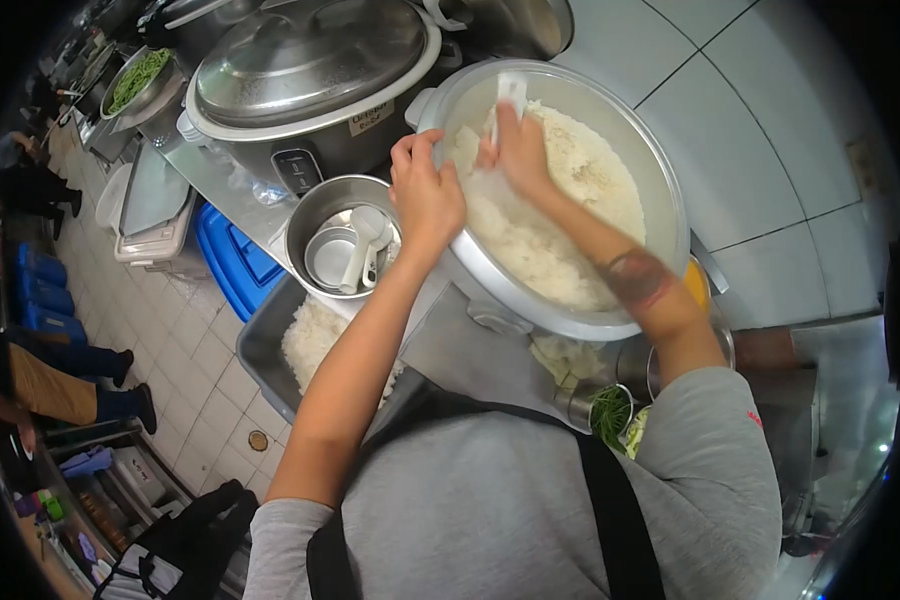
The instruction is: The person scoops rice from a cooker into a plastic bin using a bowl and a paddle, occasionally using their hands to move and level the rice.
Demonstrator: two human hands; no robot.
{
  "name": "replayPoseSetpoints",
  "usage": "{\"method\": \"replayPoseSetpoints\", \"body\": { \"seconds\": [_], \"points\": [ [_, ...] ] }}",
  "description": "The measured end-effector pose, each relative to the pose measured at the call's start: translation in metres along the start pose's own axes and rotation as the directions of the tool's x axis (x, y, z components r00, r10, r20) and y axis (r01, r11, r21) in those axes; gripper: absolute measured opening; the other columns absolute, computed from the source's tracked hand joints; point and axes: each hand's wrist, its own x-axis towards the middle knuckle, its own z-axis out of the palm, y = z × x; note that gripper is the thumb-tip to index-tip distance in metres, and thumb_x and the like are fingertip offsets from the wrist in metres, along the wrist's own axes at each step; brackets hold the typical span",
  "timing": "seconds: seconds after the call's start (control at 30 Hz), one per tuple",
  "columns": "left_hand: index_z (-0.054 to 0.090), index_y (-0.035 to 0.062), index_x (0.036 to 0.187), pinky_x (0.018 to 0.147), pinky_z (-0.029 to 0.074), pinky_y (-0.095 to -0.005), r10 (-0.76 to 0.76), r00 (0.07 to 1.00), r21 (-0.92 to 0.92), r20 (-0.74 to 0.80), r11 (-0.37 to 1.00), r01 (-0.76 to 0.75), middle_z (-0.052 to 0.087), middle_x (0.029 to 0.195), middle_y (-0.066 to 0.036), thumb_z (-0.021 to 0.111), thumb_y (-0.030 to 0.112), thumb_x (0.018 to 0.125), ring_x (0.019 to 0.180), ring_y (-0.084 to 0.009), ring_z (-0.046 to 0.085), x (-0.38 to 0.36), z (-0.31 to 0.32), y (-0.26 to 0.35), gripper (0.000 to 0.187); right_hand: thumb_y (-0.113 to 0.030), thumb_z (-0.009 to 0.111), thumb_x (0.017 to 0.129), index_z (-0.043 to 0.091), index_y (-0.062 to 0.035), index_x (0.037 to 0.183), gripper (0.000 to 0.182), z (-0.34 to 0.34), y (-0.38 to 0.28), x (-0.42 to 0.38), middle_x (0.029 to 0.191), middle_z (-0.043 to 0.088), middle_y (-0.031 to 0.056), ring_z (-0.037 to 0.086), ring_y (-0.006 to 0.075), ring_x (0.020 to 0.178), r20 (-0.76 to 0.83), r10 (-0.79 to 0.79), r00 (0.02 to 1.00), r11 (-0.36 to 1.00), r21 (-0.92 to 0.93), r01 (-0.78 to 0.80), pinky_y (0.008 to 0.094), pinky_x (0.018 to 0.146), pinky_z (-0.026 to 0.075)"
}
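Note:
A large rice cooker pot [675, 200] of cooked white rice [595, 165] stands in front of me. My right hand [520, 155] is inside it, closed around a white rice paddle [511, 92]; the paddle's other end is hidden or blurred against the rice. At the pot's left side, my left hand [430, 200] grips the rim, its fingers curled over the edge. Just left of that hand, a round steel pot [300, 235] holds a smaller metal bowl [328, 258] and white scoops [368, 228]. Below it, partly behind my left forearm, a grey tub [260, 345] contains more rice [310, 345].
A lidded rice cooker [310, 60] stands at the upper left. A blue lid [232, 265] lies beside the grey tub. A metal container of chopped greens [610, 412] sits near my right elbow. Tiled wall [750, 130] bounds the right. Other people [40, 175] stand at the far left.

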Motion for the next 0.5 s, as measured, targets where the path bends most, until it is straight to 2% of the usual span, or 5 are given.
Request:
{"method": "replayPoseSetpoints", "body": {
  "seconds": [0.13, 0.2, 0.33, 0.4, 0.5],
  "points": [
    [0.049, 0.0106, 0.116, 0.093, 0.032, -0.0500, -0.021, 1.000, 0.019, -0.003, 1.000, 0.021, 0.042, 0.122, -0.014, 0.053, 0.009, 0.080, 0.113, -0.0333, 0.044, 0.001, 0.000, 0.000, 0.036, -0.047, 0.038, 0.095, 0.046, -0.0037, 0.072, 0.050, -0.033, 0.002, -0.025, 0.049, 0.044, 0.0032, 0.048, 0.0152, 0.043, -0.144, 0.163, 0.976, 0.983, 0.112, -0.148, 0.0299, 0.046, 0.044],
    [0.050, 0.0111, 0.116, 0.093, 0.031, -0.0506, -0.035, 0.999, 0.012, 0.000, 0.999, 0.035, 0.042, 0.122, -0.014, 0.053, 0.009, 0.080, 0.113, -0.0332, 0.043, 0.001, -0.001, 0.001, 0.036, -0.041, 0.043, 0.095, 0.048, -0.0006, 0.078, 0.044, -0.046, -0.023, -0.024, 0.051, 0.045, 0.0036, 0.046, 0.0136, 0.042, 0.089, 0.225, 0.970, 0.974, -0.065, -0.219, 0.0288, 0.043, 0.043],
    [0.050, 0.0123, 0.116, 0.094, 0.031, -0.0502, -0.011, 1.000, -0.008, -0.022, 1.000, 0.011, 0.042, 0.122, -0.013, 0.053, 0.011, 0.080, 0.113, -0.0330, 0.043, 0.000, 0.001, 0.000, 0.035, -0.046, 0.040, 0.095, 0.043, -0.0030, 0.079, 0.046, -0.034, -0.038, 0.023, 0.051, 0.043, 0.0050, 0.047, 0.0152, 0.043, 0.162, 0.136, 0.977, 0.962, -0.258, -0.091, 0.0305, 0.046, 0.045],
    [0.051, 0.0124, 0.115, 0.093, 0.031, -0.0507, -0.017, 1.000, -0.008, -0.025, 1.000, 0.017, 0.042, 0.121, -0.013, 0.054, 0.011, 0.080, 0.113, -0.0330, 0.043, 0.000, 0.001, 0.001, 0.035, -0.046, 0.040, 0.095, 0.042, -0.0033, 0.077, 0.046, -0.021, -0.034, 0.054, 0.050, 0.042, 0.0041, 0.045, 0.0158, 0.043, -0.095, -0.102, 0.990, 0.983, 0.142, 0.115, 0.0320, 0.047, 0.045],
    [0.051, 0.0124, 0.115, 0.093, 0.030, -0.0519, -0.017, 0.999, 0.002, -0.037, 1.000, 0.017, 0.042, 0.121, -0.013, 0.054, 0.011, 0.080, 0.114, -0.0329, 0.043, 0.000, 0.002, 0.001, 0.035, -0.047, 0.040, 0.094, 0.041, -0.0041, 0.078, 0.046, -0.001, 0.030, 0.071, 0.050, 0.041, 0.0044, 0.044, 0.0163, 0.043, -0.213, -0.022, 0.977, 0.997, 0.063, 0.036, 0.0344, 0.048, 0.046]
  ]
}}
